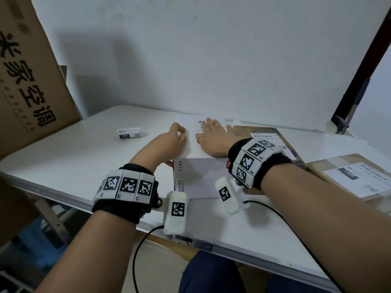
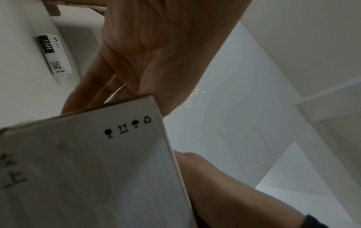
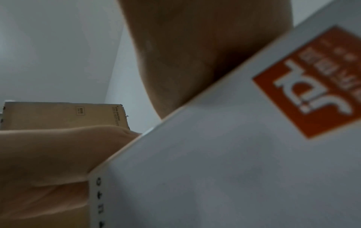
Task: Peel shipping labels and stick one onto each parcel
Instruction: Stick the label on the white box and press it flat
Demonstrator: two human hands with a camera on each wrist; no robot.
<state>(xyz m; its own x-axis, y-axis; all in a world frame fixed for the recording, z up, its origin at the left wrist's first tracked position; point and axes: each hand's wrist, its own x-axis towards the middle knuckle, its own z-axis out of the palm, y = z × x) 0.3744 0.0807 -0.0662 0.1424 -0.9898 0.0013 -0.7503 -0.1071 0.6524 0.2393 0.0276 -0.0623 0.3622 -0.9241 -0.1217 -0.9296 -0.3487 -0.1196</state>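
Leaning over the surface's (image 1: 63,157) left edge: a big brown carton (image 1: 27,77) with black characters. Sitting near the middle of the surface, toward its back edge: a white parcel (image 1: 201,174), handling symbols on its near left corner and an orange logo on its near side. Lying flat by the right edge: two brown parcels, one (image 1: 262,132) just behind the right wrist, the other (image 1: 349,176) at the near right, each already bearing a white label. Pressing flat on the white parcel's top, fingers spread and straight: the right hand (image 1: 213,136). Gripping the white parcel's left top edge, fingers curled over it: the left hand (image 1: 169,144). Resting apart toward the back left: a small roll of labels (image 1: 129,133) marked 15H.
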